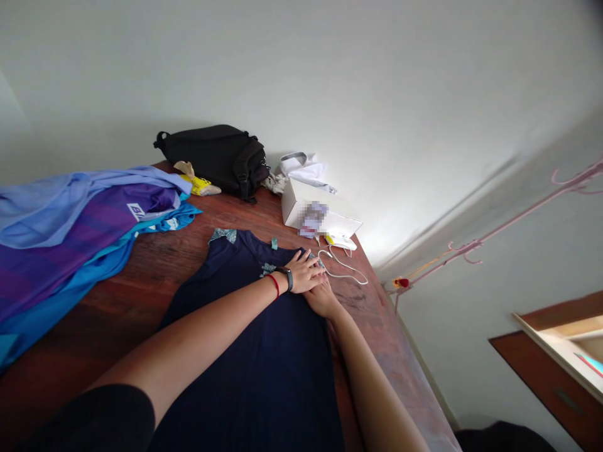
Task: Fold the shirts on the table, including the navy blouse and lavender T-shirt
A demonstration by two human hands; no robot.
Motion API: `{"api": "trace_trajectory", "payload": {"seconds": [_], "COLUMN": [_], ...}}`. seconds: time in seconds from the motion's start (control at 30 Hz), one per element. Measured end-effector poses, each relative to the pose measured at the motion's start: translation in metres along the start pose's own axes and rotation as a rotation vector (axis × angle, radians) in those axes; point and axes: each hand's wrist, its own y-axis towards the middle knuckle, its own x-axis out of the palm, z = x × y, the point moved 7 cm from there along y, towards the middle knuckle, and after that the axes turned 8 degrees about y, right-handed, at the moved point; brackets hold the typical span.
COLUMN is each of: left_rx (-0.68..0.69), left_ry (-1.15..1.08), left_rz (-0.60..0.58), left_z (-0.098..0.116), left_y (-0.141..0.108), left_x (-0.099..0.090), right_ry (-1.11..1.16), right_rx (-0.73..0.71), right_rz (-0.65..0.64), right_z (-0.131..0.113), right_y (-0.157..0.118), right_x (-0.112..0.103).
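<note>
A navy blue shirt [254, 370] with patterned teal sleeve trim lies spread on the wooden table [372, 333], its neckline toward the wall. My left hand [304, 271], with a dark band and a red string at the wrist, rests flat on the shirt's right shoulder, fingers stretched out. Close beside it and partly beneath its fingers is my right hand [321, 296], touching the same shoulder. The right hand's fingers are mostly hidden under the left.
Blue and purple clothes [80, 232] are piled at the left. Along the wall stand a black bag [211, 154], a yellow packet [200, 185], a white box [294, 204] and a white cable [348, 276]. A pink rack [509, 226] stands beyond the table's right edge.
</note>
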Motion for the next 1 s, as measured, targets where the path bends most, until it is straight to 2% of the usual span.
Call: {"api": "trace_trajectory", "payload": {"seconds": [0.5, 0.7, 0.83, 1.0], "left_rx": [0.005, -0.056, -0.060, -0.050], "left_ry": [0.010, -0.011, 0.023, 0.057], "left_rz": [0.008, 0.037, 0.010, 0.004], "left_z": [-0.001, -0.008, -0.013, -0.012], "left_y": [0.001, 0.003, 0.005, 0.003], "left_x": [0.002, 0.003, 0.005, 0.006], "right_ry": [-0.023, 0.057, 0.235, 0.264], "right_rx": [-0.013, 0.046, 0.120, 0.345], "right_rz": [0.053, 0.088, 0.223, 0.533], "right_z": [-0.010, -0.015, -0.013, 0.009], "right_y": [-0.001, 0.003, 0.001, -0.016], "right_x": [-0.005, -0.011, -0.033, -0.070]}}
